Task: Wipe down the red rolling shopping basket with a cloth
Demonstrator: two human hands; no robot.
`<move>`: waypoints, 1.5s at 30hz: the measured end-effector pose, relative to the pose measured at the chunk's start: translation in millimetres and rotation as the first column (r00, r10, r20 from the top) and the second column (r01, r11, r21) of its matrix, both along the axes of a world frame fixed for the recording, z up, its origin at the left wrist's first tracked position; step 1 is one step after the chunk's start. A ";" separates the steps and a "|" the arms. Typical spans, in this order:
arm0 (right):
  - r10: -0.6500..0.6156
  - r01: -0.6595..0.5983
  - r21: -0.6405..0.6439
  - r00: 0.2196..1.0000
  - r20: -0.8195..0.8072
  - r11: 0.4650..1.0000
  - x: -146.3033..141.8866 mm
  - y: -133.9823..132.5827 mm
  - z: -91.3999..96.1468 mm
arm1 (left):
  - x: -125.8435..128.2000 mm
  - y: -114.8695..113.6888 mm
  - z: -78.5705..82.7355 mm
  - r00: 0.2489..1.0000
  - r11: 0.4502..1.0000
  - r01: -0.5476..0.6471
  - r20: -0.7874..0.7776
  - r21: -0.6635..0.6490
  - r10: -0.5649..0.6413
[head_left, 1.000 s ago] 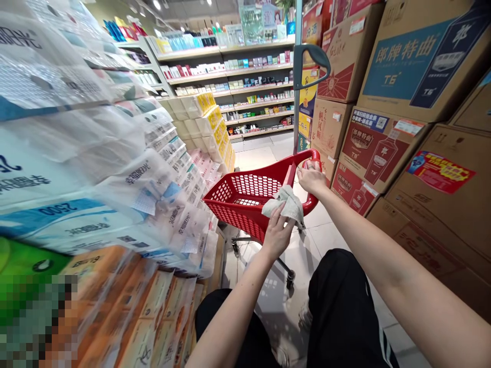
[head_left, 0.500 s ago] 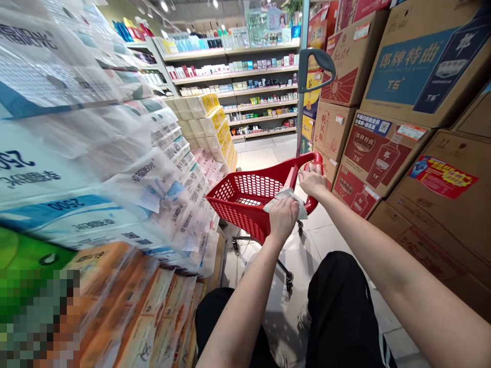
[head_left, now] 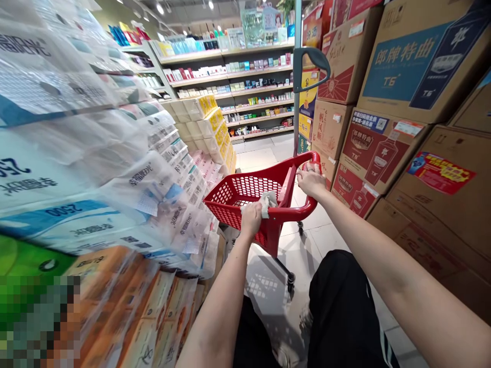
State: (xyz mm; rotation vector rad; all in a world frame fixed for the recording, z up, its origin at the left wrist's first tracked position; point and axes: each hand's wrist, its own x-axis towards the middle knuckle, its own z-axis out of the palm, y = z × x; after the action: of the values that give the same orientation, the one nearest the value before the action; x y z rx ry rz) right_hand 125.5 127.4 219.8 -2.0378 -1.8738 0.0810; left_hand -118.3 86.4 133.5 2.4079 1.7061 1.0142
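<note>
A red plastic shopping cart [head_left: 276, 225] with a perforated basket stands in front of me on dark wheeled legs. My left hand [head_left: 251, 219] is closed on a pale cleaning cloth [head_left: 269, 200], pressed over the basket's near rim. Part of the cloth drapes inside the rim. My right hand [head_left: 311, 180] grips the cart's curved red handle [head_left: 312, 158] at its far right side, with the fingers wrapped round it. The visible inside of the basket holds nothing.
Stacked tissue packs [head_left: 141, 179] line the left, with orange packs [head_left: 111, 296] lower down. Liquor cartons [head_left: 387, 148] rise on the right. A grey loop handle on a post [head_left: 312, 69] stands beyond the cart. Stocked shelves [head_left: 230, 76] close the back. Pale floor tiles [head_left: 257, 156] lie between.
My left hand has slid the cloth leftward and forward, from near the handle's left end along the basket rim. My right hand stays on the handle.
</note>
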 end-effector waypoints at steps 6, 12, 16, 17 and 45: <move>-0.006 0.006 0.014 1.000 -0.014 1.000 -1.9 -2.1 0.6 | 1.1 0.5 13.6 0.999 0.991 0.031 -0.010 -0.127 -0.032; -0.003 0.002 -0.004 0.999 -0.038 1.000 -1.7 -8.4 3.6 | 10.2 -4.7 25.6 0.982 0.951 0.099 0.183 -0.293 -0.046; 0.016 -0.016 0.000 0.999 -0.049 1.000 -1.0 -15.4 6.6 | 31.3 4.4 35.1 0.867 0.955 -0.059 0.460 -0.291 0.194; 0.021 -0.021 0.002 0.999 -0.050 1.000 -1.1 -16.8 7.0 | 36.7 8.9 39.3 0.811 0.956 -0.096 0.535 -0.277 0.237; 0.032 -0.035 0.054 0.998 0.056 0.998 1.1 5.1 6.7 | 106.4 114.6 27.0 0.915 0.917 0.249 -0.236 -0.310 -0.328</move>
State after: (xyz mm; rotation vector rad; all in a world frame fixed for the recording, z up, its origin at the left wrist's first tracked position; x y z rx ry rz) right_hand 126.6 132.4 226.5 -1.9919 -1.9215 -0.0181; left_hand -11.9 201.0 160.5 2.6025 1.3735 0.3797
